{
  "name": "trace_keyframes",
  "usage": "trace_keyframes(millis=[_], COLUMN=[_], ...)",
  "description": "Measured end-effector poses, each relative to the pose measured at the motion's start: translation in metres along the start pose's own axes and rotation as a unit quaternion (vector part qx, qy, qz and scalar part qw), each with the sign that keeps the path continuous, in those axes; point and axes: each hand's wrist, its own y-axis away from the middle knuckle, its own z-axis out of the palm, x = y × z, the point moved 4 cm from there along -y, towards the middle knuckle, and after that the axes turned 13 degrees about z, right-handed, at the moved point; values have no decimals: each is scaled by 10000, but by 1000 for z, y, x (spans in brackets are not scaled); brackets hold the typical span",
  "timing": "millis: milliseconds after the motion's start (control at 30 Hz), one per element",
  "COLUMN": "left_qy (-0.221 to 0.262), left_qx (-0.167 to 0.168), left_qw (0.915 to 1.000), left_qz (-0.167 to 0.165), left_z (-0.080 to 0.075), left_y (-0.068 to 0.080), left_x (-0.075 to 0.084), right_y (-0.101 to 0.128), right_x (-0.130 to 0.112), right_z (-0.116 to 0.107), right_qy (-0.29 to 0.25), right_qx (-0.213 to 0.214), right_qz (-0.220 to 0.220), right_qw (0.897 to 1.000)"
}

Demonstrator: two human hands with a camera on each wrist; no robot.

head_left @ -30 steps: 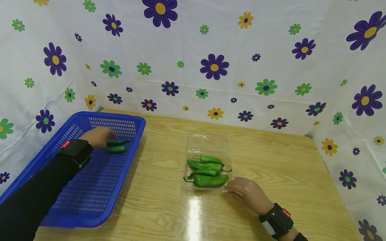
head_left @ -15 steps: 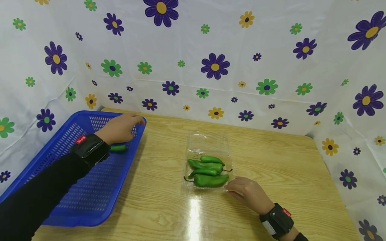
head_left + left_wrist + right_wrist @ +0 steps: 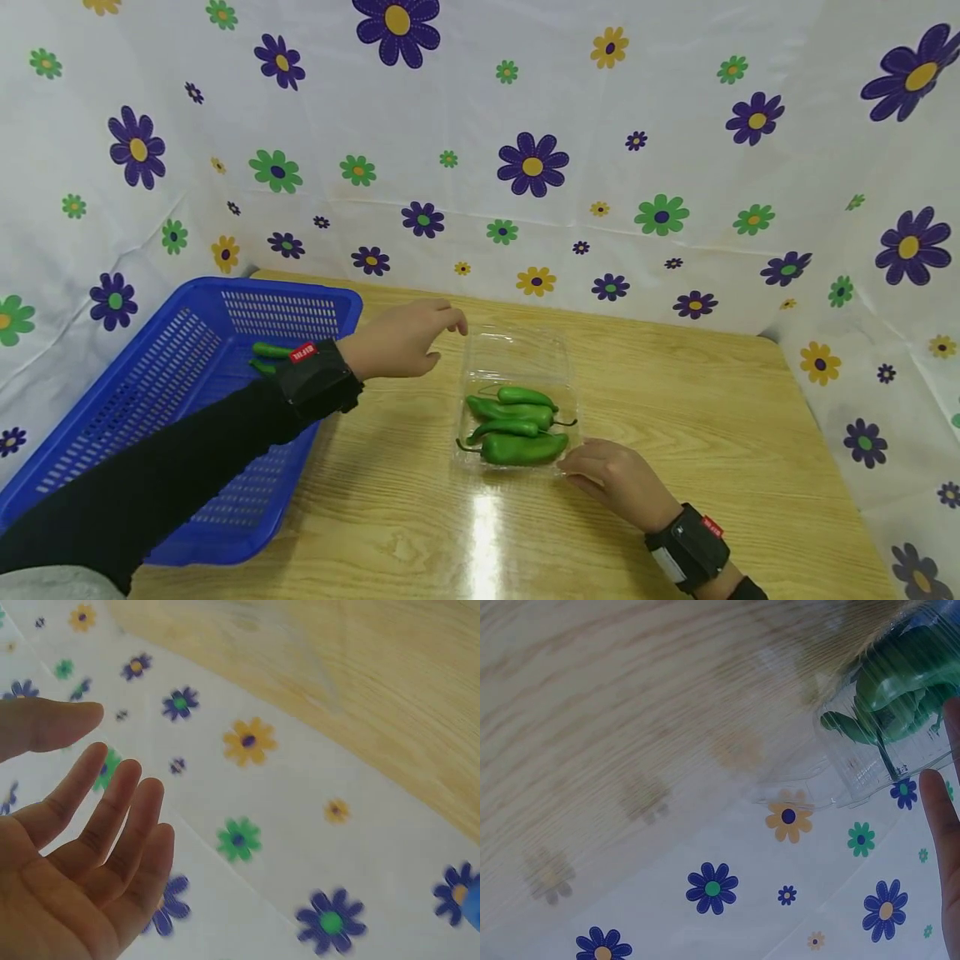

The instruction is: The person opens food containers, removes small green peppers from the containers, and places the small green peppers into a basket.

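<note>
My left hand is in the air just left of the raised clear lid of a plastic clamshell container. Nothing is in its loosely bent, spread fingers, as the left wrist view shows. Several green chili peppers lie side by side in the container's base. At the base's near right corner, my right hand holds the rim with its fingertips. The right wrist view shows fingers against the container wall. Further green peppers lie in the blue basket, partly hidden by my left wrist.
A blue perforated plastic basket stands on the left of the wooden table. White flower-print cloth hangs behind the table and along both sides. Black bands with red tags are strapped round both wrists.
My left hand has come up out of the basket and moved right, over its rim, to beside the clamshell lid. The right hand and the peppers in the container have stayed put.
</note>
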Motion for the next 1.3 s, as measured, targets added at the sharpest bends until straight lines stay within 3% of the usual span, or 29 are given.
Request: trace_keyframes(millis=[233,500,733,1000,1300], left_qy=[9,-18,241,323,354], left_qx=[-477,-1015,-1408,-1562,-1756], left_qw=[9979,9940,9895,9868,9837], left_qz=[449,405,223,280,169], left_z=[29,64,85,106,117], left_y=[-34,-56,-60,-56,-57], left_x=[28,36,38,40,38], right_y=[0,-1,1,1,2], right_x=[1,1,3,4,4], right_z=[0,0,1,1,2], right_qy=[-15,-11,9,3,14], right_qx=[-44,-32,10,-1,35], right_qz=[45,17,-32,13,35], right_qw=[10000,10000,10000,10000,10000])
